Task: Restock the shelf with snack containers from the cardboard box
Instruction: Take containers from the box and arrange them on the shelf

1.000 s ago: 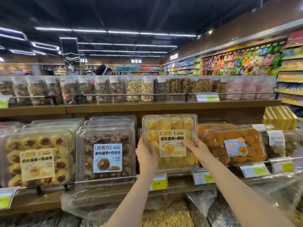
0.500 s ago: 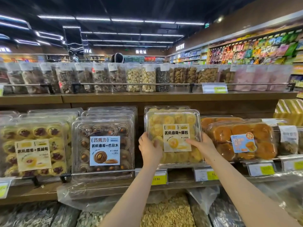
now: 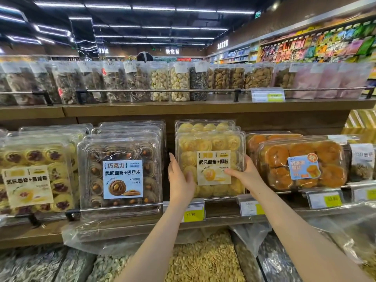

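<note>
Chocolate cookie box left of held yellow cookie container; orange cake box right.

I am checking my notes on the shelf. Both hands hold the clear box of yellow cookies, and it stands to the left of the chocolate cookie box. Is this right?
Not quite. In the head view the left hand and right hand do hold the yellow cookie box, but it stands to the right of the chocolate cookie box, not the left.
</note>
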A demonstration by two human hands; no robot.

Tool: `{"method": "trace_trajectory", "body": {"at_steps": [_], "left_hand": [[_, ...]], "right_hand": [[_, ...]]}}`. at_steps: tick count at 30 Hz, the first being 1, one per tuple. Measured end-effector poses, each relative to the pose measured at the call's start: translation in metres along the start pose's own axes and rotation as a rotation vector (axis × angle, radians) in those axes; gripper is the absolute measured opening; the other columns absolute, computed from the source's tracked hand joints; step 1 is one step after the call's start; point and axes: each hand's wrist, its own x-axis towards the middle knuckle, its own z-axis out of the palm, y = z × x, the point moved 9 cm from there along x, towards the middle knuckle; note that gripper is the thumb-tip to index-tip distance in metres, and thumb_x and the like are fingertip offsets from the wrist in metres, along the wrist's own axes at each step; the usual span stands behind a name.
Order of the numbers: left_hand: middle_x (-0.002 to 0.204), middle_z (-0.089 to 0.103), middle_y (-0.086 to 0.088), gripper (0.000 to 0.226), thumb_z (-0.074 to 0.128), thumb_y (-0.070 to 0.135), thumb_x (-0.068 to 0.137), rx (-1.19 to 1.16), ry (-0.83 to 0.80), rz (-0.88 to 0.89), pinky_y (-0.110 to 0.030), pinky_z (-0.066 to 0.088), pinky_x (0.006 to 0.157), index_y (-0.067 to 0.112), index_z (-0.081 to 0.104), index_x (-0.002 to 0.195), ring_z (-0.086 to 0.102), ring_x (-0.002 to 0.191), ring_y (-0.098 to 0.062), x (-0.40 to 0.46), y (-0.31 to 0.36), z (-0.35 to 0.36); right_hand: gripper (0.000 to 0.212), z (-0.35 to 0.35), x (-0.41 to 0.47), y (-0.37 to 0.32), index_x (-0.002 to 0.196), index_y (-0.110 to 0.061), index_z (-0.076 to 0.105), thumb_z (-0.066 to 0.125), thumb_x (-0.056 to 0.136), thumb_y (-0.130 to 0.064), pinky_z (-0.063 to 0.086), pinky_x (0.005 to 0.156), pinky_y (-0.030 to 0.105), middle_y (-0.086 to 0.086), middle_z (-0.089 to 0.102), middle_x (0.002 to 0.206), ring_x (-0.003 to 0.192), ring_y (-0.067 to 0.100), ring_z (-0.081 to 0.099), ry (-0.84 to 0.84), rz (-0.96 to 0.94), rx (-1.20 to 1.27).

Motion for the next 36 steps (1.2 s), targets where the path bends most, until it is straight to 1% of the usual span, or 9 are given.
{"method": "trace_trajectory", "body": {"at_steps": [3, 7, 11, 15, 18, 26, 29, 34, 36], "left_hand": [[0.157, 0.005, -0.007, 0.080, 0.047, 0.011, 0.094, 0.051, 0.007, 0.024, -0.037, 0.024, 0.112, 0.026, -0.011, 0.147, 0.013, 0.144, -0.025, -0.006, 0.004, -0.001], [0.156, 0.002, -0.015, 0.080, 0.053, 0.013, 0.092, 0.193, 0.044, 0.246, -0.033, 0.011, 0.115, 0.012, -0.003, 0.148, 0.003, 0.145, -0.027, -0.019, 0.035, -0.002], [0.148, 0.030, -0.015, 0.065, 0.055, 0.032, 0.089, 0.394, 0.111, 0.517, -0.042, 0.027, 0.113, 0.011, 0.027, 0.143, 0.026, 0.139, -0.029, -0.045, 0.082, -0.006], [0.130, 0.050, -0.002, 0.047, 0.052, 0.040, 0.089, 0.482, 0.006, 0.609, -0.034, 0.043, 0.091, 0.017, 0.044, 0.129, 0.049, 0.118, -0.019, -0.079, 0.124, -0.012], [0.119, 0.053, 0.001, 0.040, 0.050, 0.041, 0.090, 0.519, -0.085, 0.673, -0.031, 0.048, 0.075, 0.017, 0.049, 0.122, 0.057, 0.102, -0.018, -0.115, 0.141, -0.019], [0.122, 0.054, -0.001, 0.045, 0.050, 0.046, 0.088, 0.548, -0.374, 0.567, -0.039, 0.052, 0.081, 0.020, 0.048, 0.124, 0.055, 0.107, -0.022, -0.241, 0.127, -0.049], [0.115, 0.057, -0.001, 0.039, 0.051, 0.044, 0.089, 0.506, -0.440, 0.520, -0.039, 0.053, 0.079, 0.020, 0.050, 0.119, 0.058, 0.101, -0.020, -0.301, 0.115, -0.063], [0.111, 0.057, -0.002, 0.033, 0.052, 0.036, 0.091, 0.419, -0.542, 0.446, -0.036, 0.051, 0.081, 0.018, 0.052, 0.118, 0.057, 0.094, -0.019, -0.390, 0.109, -0.071], [0.112, 0.056, -0.001, 0.035, 0.052, 0.037, 0.091, 0.426, -0.567, 0.446, -0.034, 0.051, 0.080, 0.019, 0.051, 0.121, 0.056, 0.096, -0.018, -0.419, 0.110, -0.066]], "right_hand": [[0.097, -0.004, -0.006, -0.006, 0.144, -0.025, 0.021, 0.081, 0.067, -0.018, 0.039, 0.106, 0.045, 0.004, 0.044, 0.139, 0.125, 0.022, 0.046, 0.028, -0.021, -0.047], [0.101, -0.014, -0.021, -0.025, 0.147, -0.025, 0.014, 0.079, 0.070, -0.028, 0.028, 0.113, 0.045, 0.004, 0.024, 0.153, 0.139, 0.021, 0.028, 0.118, -0.116, -0.210], [0.078, -0.026, -0.065, -0.074, 0.144, -0.019, 0.024, 0.068, 0.081, -0.026, 0.032, 0.111, 0.041, 0.005, 0.030, 0.149, 0.136, 0.019, 0.032, 0.217, -0.316, -0.391], [0.050, -0.033, -0.130, -0.112, 0.130, -0.018, 0.046, 0.064, 0.084, -0.028, 0.046, 0.097, 0.035, 0.004, 0.051, 0.129, 0.115, 0.017, 0.052, 0.168, -0.411, -0.570], [0.044, -0.038, -0.180, -0.115, 0.126, -0.018, 0.051, 0.064, 0.085, -0.026, 0.046, 0.090, 0.027, 0.002, 0.057, 0.120, 0.106, 0.015, 0.056, 0.050, -0.338, -0.647], [0.036, -0.059, -0.332, -0.076, 0.120, -0.019, 0.055, 0.063, 0.086, -0.027, 0.047, 0.086, 0.026, -0.001, 0.059, 0.111, 0.098, 0.015, 0.059, 0.005, -0.123, -0.767], [0.034, -0.058, -0.400, -0.055, 0.118, -0.014, 0.056, 0.063, 0.086, -0.024, 0.048, 0.091, 0.031, 0.004, 0.061, 0.109, 0.102, 0.020, 0.060, 0.009, -0.069, -0.764], [0.031, -0.072, -0.496, -0.030, 0.118, -0.016, 0.056, 0.059, 0.089, -0.026, 0.046, 0.080, 0.021, 0.001, 0.058, 0.110, 0.096, 0.014, 0.058, 0.001, 0.020, -0.748], [0.029, -0.083, -0.528, -0.020, 0.116, -0.019, 0.057, 0.058, 0.089, -0.029, 0.048, 0.083, 0.025, -0.002, 0.059, 0.108, 0.094, 0.012, 0.058, 0.003, 0.032, -0.774]]}}
